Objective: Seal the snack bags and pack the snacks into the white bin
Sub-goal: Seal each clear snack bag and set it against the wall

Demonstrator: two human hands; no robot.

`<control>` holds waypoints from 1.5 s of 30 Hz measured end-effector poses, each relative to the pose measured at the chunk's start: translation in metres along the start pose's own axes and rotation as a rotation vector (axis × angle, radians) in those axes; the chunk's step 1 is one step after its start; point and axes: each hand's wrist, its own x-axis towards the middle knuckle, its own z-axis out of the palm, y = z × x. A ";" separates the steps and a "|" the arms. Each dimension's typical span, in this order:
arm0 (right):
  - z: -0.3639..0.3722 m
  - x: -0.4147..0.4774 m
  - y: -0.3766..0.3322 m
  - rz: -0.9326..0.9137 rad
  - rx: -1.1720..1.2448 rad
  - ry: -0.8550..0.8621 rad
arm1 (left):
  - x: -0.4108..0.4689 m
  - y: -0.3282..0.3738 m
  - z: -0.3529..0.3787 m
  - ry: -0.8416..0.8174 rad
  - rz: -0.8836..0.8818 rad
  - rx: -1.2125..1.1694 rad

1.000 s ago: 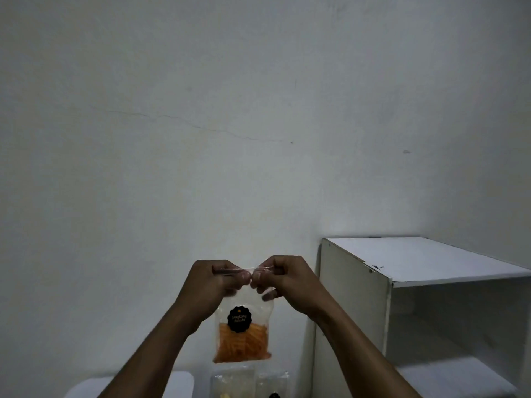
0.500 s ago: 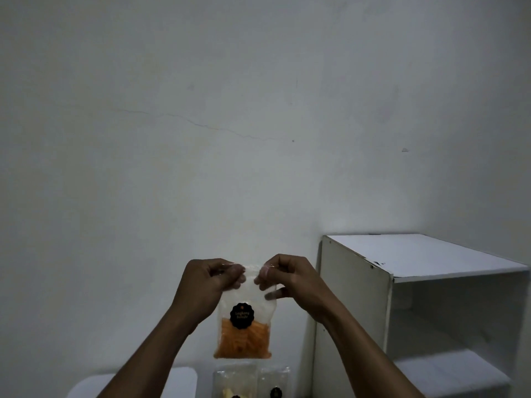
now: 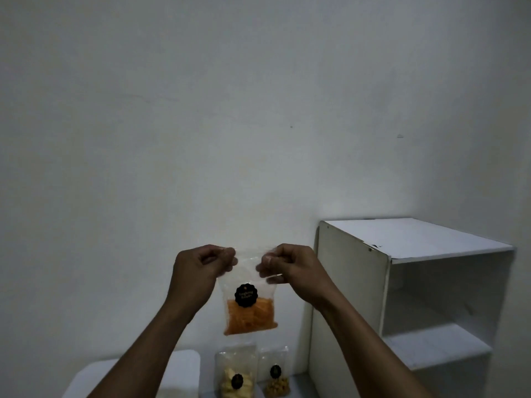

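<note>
A clear snack bag (image 3: 249, 308) with orange sticks and a round black label hangs in the air in front of the wall. My left hand (image 3: 199, 271) pinches its top left corner and my right hand (image 3: 290, 267) pinches its top right corner, with the top edge stretched between them. Below, at the bottom edge, stand two more clear bags: one with pale yellow chips (image 3: 236, 374) and one with brown pieces (image 3: 276, 377). The white bin (image 3: 184, 369) shows only its rim at the lower left, partly behind my left forearm.
A white open shelf unit (image 3: 413, 282) stands to the right, close to my right forearm. A plain white wall fills the rest of the view.
My hands have slid apart along the bag's top edge, from touching at the middle to the two corners. The bag hangs a little lower in view.
</note>
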 end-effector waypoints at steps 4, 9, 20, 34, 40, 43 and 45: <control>0.001 -0.004 0.001 0.002 0.012 0.041 | -0.003 -0.002 -0.007 -0.085 -0.140 -0.142; 0.008 -0.012 0.015 0.059 0.100 0.040 | -0.007 -0.012 -0.011 -0.057 -0.111 -0.003; 0.014 -0.003 0.062 0.128 0.096 0.036 | -0.001 -0.057 0.011 0.053 -0.235 -0.065; 0.009 0.012 0.115 -0.147 -0.547 0.133 | 0.021 -0.071 0.060 0.093 -0.613 -0.237; 0.005 0.019 0.106 0.118 -0.218 0.031 | 0.020 -0.074 0.058 -0.076 -0.430 0.000; 0.001 0.025 0.100 0.195 -0.084 0.032 | 0.020 -0.071 0.058 -0.142 -0.382 0.030; 0.000 0.026 0.094 0.214 -0.067 -0.003 | 0.021 -0.070 0.056 -0.151 -0.359 0.035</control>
